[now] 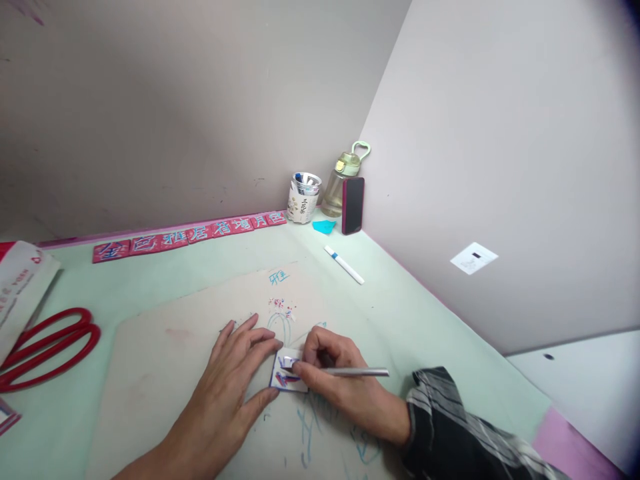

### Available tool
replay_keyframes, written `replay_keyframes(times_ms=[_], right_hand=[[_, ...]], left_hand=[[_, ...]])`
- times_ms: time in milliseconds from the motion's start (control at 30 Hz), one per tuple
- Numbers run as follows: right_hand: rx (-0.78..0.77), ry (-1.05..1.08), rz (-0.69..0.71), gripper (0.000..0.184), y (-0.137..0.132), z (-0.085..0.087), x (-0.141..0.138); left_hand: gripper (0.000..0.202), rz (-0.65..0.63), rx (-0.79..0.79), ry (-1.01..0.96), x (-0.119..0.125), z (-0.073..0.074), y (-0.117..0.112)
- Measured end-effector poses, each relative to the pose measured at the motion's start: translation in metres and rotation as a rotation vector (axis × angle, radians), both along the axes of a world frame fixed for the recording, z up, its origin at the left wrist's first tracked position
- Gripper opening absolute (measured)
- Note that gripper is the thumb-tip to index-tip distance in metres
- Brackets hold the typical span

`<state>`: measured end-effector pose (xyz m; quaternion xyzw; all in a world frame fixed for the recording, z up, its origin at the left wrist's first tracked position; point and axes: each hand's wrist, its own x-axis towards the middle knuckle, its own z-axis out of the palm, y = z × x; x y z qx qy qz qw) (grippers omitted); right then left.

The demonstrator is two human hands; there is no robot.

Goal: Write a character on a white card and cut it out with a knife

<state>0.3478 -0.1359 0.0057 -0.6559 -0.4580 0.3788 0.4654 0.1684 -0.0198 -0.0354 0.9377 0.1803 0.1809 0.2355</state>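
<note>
A small white square tile (pixel 278 381) with blue edges and blue and red marks lies on the grey-beige board (pixel 165 373). At its left side, the thumb and index finger of my left hand (pixel 235 380) hold its corners, the other fingers resting spread on the board. My right hand (pixel 345 380) is closed in a pen grip around a slim silver craft knife (pixel 357 371). The knife's tip touches or hovers just over the tile; I cannot tell which. My right fingers hide the tile's right part. Red, blue and white crumbs (pixel 283 307) lie beyond it.
Red scissors (pixel 55 347) and a white packet (pixel 23 287) lie at left. Red character tiles (pixel 190 233) line the back wall. A jar of pens (pixel 303 200), a bottle (pixel 334 190), a phone (pixel 353 205), a blue scrap (pixel 324 227) and a white marker (pixel 345 265) are at back right.
</note>
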Motion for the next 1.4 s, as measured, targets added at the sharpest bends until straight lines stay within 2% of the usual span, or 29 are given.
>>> replay_keyframes(times_ms=[233, 367, 500, 600, 667, 767, 867, 933, 1133, 1400], right_hand=[[0.011, 0.007, -0.015, 0.025, 0.002, 0.0, 0.0], [0.063, 0.085, -0.094, 0.026, 0.003, 0.004, 0.003], [0.067, 0.105, -0.125, 0.027, 0.003, 0.005, 0.006], [0.076, 0.099, -0.12, 0.027, 0.002, 0.004, 0.006], [0.083, 0.092, -0.121, 0.027, 0.001, 0.003, 0.006], [0.092, 0.085, -0.119, 0.027, -0.001, 0.002, 0.008], [0.089, 0.082, -0.115, 0.026, -0.002, 0.001, 0.01], [0.085, 0.093, -0.109, 0.025, -0.002, 0.0, 0.01], [0.042, 0.115, -0.117, 0.024, -0.003, -0.002, 0.005], [0.047, -0.059, -0.077, 0.023, -0.004, -0.005, 0.001]], left_hand=[[0.037, -0.001, -0.01, -0.014, 0.0, -0.001, 0.0], [0.033, 0.078, 0.006, -0.029, 0.002, 0.0, -0.007], [0.046, 0.068, 0.017, -0.003, 0.0, 0.003, -0.006], [0.074, 0.032, 0.04, 0.031, -0.003, 0.004, 0.0], [0.079, -0.013, 0.065, 0.041, -0.005, 0.003, 0.003], [0.07, -0.048, 0.075, 0.027, -0.005, -0.002, 0.001], [0.061, 0.025, 0.059, 0.005, -0.001, -0.004, -0.006], [0.056, 0.061, 0.049, 0.007, 0.001, -0.003, -0.01], [0.037, 0.062, 0.07, -0.039, 0.005, 0.003, -0.013], [0.039, 0.086, 0.091, -0.07, 0.005, -0.001, -0.014]])
